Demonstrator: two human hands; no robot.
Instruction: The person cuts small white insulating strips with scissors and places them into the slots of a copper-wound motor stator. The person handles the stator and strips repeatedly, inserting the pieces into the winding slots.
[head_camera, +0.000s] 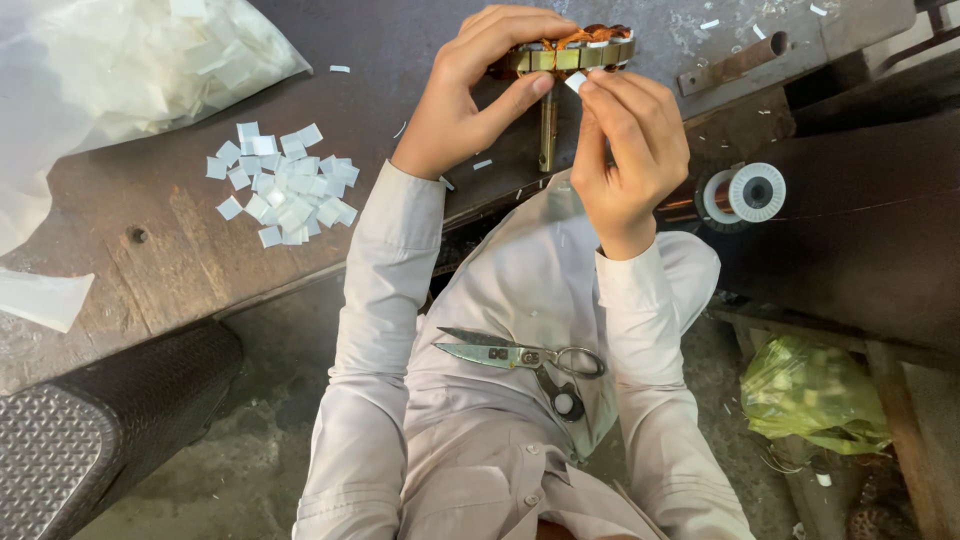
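My left hand (478, 85) grips a round metal motor core (572, 52) with copper windings, mounted on a vertical shaft (548, 128) above the bench edge. My right hand (628, 150) pinches a small white paper slip (575, 82) between thumb and forefinger, right at the core's lower rim. Both sleeves are pale. A pair of scissors (520, 356) lies shut on my lap.
A heap of small white paper slips (283, 186) lies on the dark wooden bench (180, 260), beside a clear bag (120, 60) of more slips. A copper wire spool (745, 193) sits at right. A green plastic bag (812, 395) lies on the floor, a dark textured seat (90, 440) lower left.
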